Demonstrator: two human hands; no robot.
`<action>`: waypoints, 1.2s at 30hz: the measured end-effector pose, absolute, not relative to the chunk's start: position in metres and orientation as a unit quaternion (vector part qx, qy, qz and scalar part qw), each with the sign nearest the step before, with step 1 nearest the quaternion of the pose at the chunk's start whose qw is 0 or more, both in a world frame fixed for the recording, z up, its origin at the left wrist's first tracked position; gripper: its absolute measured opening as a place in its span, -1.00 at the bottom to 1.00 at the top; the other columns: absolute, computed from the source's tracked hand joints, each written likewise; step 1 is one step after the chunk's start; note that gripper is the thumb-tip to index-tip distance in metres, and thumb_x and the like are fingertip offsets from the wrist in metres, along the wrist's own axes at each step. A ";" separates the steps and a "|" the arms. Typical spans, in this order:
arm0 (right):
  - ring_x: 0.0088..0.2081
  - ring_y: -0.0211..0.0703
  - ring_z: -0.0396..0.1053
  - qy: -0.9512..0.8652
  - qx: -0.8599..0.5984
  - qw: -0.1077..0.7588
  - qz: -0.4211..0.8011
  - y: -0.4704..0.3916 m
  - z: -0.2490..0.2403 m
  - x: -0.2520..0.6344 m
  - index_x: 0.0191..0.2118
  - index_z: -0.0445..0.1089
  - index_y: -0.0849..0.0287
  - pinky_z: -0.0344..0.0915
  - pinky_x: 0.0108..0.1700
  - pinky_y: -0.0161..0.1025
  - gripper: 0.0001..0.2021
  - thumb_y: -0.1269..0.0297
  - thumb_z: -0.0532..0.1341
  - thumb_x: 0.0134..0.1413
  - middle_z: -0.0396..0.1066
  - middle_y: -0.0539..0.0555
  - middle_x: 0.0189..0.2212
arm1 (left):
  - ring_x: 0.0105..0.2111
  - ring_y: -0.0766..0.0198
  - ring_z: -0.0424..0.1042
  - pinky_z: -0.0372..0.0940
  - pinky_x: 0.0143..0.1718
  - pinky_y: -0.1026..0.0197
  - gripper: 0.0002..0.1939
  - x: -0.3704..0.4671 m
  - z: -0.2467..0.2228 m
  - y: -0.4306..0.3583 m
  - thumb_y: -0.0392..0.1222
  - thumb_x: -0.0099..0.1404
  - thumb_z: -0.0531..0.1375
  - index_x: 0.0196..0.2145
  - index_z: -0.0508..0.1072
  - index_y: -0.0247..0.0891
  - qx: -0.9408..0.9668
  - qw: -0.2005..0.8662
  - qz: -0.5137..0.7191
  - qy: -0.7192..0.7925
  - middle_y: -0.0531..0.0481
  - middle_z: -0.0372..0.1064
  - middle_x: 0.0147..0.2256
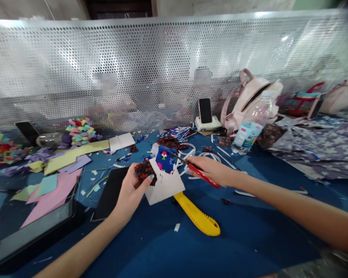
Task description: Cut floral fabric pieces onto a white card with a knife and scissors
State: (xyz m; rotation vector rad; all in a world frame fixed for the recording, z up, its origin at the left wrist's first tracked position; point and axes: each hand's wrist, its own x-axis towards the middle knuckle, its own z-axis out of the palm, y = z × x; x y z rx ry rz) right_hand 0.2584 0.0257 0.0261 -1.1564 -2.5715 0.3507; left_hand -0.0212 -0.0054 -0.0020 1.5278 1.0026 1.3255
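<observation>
My left hand (135, 185) is closed on a dark brown piece of patterned fabric (145, 172), its thumb pressed on top. Under and beside that piece is a white sheet of paper (165, 189). A blue fabric scrap (166, 164) with a cartoon figure is at the paper's far edge. Scissors (203, 177) with red handles are gripped in my right hand (208, 170), their blades pointing left over the blue scrap. Whether the blades touch it, I cannot tell. Partly covered by the paper is a tool with a yellow handle (198, 216).
Behind the table stands a perforated metal panel (150, 77). A phone on a stand (205, 112), a backpack (246, 104) and a plastic bottle (248, 133) are at the back right. Coloured paper (52, 193), a tablet (34, 231) and a black flat object (110, 193) lie left; patterned fabric (321, 146) is piled right.
</observation>
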 end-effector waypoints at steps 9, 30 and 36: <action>-0.43 -0.18 0.35 -0.906 -0.334 0.154 0.208 0.022 0.042 0.264 -0.36 0.21 0.13 0.29 -0.32 -0.23 -0.61 0.00 -0.10 0.41 0.33 0.02 -0.48 | -0.04 0.05 0.48 0.41 -0.09 0.10 -0.54 -0.031 0.005 0.004 0.03 0.32 0.24 0.09 0.39 -0.25 0.619 0.400 0.533 0.415 -0.12 0.51 -0.09; -0.35 -0.05 0.37 -0.911 -0.393 0.092 0.082 0.029 0.047 0.273 -0.34 0.27 0.16 0.14 -0.38 -0.19 -0.59 -0.11 0.03 0.31 0.43 0.13 -0.34 | -0.25 0.18 0.41 0.27 -0.25 0.20 -0.61 -0.049 0.020 0.012 0.02 0.35 0.17 0.05 0.45 -0.20 0.714 0.214 0.483 0.459 -0.03 0.49 -0.15; -0.37 -0.08 0.35 -0.920 -0.377 0.088 0.055 0.031 0.045 0.273 -0.34 0.27 0.16 0.12 -0.38 -0.21 -0.61 -0.06 0.02 0.33 0.41 0.12 -0.35 | -0.26 0.17 0.40 0.28 -0.24 0.17 -0.60 -0.051 0.022 0.015 0.03 0.34 0.15 0.03 0.45 -0.23 0.725 0.194 0.477 0.458 -0.06 0.50 -0.14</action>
